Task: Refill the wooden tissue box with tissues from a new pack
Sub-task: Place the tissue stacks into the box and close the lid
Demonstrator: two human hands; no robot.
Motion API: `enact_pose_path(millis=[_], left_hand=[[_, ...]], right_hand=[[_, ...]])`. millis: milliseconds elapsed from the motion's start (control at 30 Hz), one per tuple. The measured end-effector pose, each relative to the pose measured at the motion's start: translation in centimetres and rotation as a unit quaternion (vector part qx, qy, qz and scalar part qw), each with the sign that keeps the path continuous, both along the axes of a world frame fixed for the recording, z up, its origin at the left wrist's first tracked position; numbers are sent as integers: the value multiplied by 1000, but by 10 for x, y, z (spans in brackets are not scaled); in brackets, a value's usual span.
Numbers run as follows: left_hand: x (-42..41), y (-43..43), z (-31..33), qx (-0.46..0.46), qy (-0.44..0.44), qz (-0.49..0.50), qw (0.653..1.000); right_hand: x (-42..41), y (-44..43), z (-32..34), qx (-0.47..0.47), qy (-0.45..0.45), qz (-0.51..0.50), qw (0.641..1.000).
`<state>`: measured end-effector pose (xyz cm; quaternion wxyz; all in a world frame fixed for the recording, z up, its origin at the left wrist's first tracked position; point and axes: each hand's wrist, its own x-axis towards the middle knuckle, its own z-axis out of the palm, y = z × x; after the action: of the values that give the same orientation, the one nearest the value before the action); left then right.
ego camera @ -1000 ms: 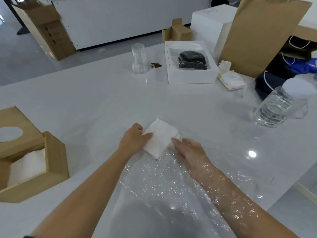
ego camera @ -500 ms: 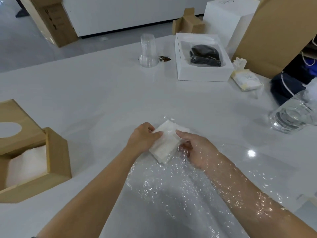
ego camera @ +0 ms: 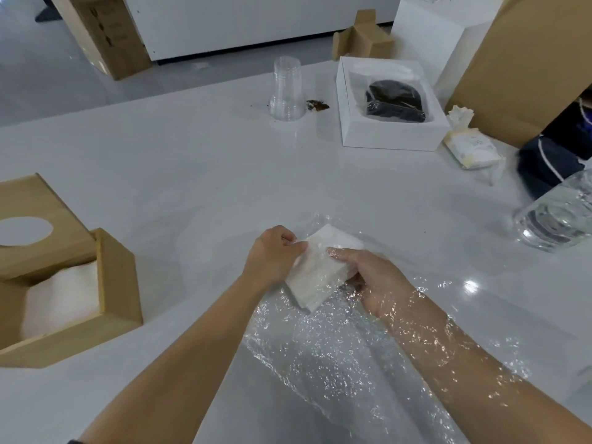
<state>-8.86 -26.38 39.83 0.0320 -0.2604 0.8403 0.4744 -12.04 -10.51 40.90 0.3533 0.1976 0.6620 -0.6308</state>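
**Plastic wrap now over the tissues, stack half inside the film**

Plastic film [ego camera: 323, 357] is what I watch most. A second ago the white stack [ego camera: 320, 270] lay mostly bare beyond the wrap's mouth; now the clear sheet reaches past its far corner and glints over the top face. My right hand [ego camera: 378, 283] has also gone deeper under the film, which drapes the wrist and forearm. The view has swung slightly too, so part of the shift is only my head moving.

My reading: I am working the tissues free of the pack, not yet carrying them. The wrap clinging over the stack suggests the separation is not finished, and the film may drag along if I lift too soon.

Both hands are closed on the stack. My left hand [ego camera: 272, 254] pinches its left edge, fingers curled tight; the right grips the near-right side from beneath the plastic, thumb on top.

The stack is a neat, square-cornered block of folded sheets, slightly tilted, held just above the surface [ego camera: 198, 174] at centre. It looks soft and likely to fan apart if squeezed unevenly.

The wooden box [ego camera: 112, 283] sits well apart at the left edge, open, with white tissue already showing inside; its lid [ego camera: 48, 200] with the oval hole rests behind it.
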Motion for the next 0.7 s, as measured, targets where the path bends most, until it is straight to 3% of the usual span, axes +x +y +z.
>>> enact_pose_path(millis=[167,433,600,700], left_hand=[[2,3,-1,-23,22,15,999],[4,3,-3,-146,43,53,987],[1,-15,-5,-210,31,73,975],[3,-21,-2,-298,57,81,949]], right_hand=[[5,0,-4,9,56,-13,998],[21,15,-4,-158,-35,-88,983],[22,42,-8,-186,-45,-97,977],[25,56,-8,-168,-63,-86,980]])
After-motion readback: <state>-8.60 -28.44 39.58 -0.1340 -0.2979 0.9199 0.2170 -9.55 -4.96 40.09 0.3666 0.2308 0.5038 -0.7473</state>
